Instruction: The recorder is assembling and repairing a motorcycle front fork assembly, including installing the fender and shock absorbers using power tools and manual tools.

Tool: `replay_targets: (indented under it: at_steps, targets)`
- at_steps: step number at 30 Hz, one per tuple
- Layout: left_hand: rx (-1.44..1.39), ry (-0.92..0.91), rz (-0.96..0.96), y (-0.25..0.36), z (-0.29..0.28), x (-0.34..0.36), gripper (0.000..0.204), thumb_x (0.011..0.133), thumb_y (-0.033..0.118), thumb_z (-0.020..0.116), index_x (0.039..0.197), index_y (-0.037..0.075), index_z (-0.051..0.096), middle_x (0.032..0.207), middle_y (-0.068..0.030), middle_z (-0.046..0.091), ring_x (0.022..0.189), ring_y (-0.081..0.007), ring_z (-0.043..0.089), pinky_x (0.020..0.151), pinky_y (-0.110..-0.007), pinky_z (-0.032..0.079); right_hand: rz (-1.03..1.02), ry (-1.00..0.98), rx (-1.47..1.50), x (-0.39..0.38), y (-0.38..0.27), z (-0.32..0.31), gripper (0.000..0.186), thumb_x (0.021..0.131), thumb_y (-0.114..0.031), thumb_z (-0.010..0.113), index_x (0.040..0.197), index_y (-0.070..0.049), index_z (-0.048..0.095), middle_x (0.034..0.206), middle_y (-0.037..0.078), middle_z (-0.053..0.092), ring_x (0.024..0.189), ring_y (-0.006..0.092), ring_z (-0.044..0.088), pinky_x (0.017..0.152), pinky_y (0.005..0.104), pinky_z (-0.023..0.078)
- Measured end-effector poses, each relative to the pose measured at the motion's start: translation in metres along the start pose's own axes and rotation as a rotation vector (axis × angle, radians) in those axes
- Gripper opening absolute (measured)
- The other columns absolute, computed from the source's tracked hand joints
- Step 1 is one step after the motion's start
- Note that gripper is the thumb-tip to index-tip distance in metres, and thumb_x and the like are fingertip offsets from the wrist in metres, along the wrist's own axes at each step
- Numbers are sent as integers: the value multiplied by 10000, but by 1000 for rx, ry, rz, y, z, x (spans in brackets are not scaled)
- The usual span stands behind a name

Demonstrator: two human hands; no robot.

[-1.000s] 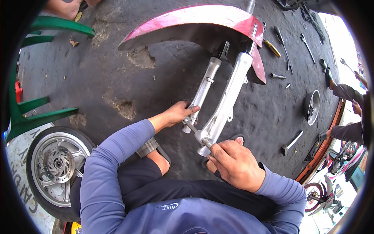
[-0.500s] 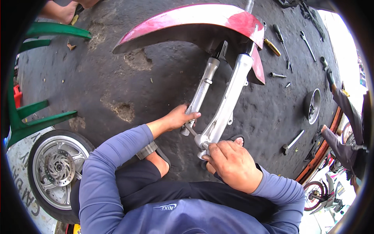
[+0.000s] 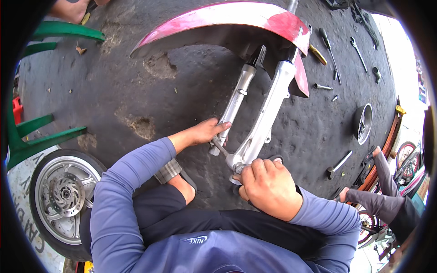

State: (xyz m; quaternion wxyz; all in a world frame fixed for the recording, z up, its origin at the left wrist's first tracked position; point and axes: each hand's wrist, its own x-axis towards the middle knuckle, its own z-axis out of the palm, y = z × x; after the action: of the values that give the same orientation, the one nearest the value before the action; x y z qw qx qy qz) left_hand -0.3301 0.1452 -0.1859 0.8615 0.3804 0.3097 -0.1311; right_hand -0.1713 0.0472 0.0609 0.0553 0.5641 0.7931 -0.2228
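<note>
Two silver motorcycle fork legs lie in front of me, the left one slimmer in view than the right one. A red and white front fender sits at their far ends. My left hand is wrapped round the near end of the left leg. A thin metal axle rod spans from there to the right leg's near end. My right hand is closed on the axle's end, just past that leg; its fingers hide most of what they grip.
A wheel with a brake disc lies at my left, below a green plastic chair. Screwdrivers, a wrench, a socket, a metal drum and a hammer-like tool lie rightward. A person's legs show at right.
My right hand has turned slightly, its knuckles now more upward. My left hand keeps its hold. At the right edge, the other person's arms and legs have shifted.
</note>
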Motion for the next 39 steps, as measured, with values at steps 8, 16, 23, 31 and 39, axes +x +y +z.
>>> replay_targets:
  at_steps: [8,16,23,31,39]
  targets:
    - [121,-6,25,2,-15,2,573,1012,523,470,1028,-21,650,909,-115,720,809,-168,680,759,-316,541,-13,40,-60,11,3,-3,247,760,-208,650,946,-50,615,862,65,525,723,202,549,597,345,439]
    - [178,41,58,-8,-17,12,668,951,604,533,860,-38,693,736,-54,612,708,-136,542,664,-329,451,-1,-109,27,14,6,0,334,700,-216,724,984,-77,617,906,59,529,795,204,566,631,359,464]
    - [223,55,37,-10,-18,14,597,996,531,506,986,-36,694,887,-96,722,801,-145,651,771,-299,512,43,-163,114,13,7,1,485,553,-261,792,968,-76,621,904,44,537,822,215,571,633,368,463]
    - [185,77,81,-8,-17,14,661,943,601,550,856,-39,689,732,-64,612,697,-145,545,647,-337,449,65,-170,150,11,9,6,456,566,-256,791,946,-76,613,900,40,534,821,211,567,614,366,442]
    - [162,90,72,-12,-16,14,664,947,604,538,870,-38,690,749,-66,617,711,-148,550,659,-334,450,-73,-85,-33,17,8,-4,399,628,-235,770,961,-81,612,901,35,534,747,187,576,541,335,501]
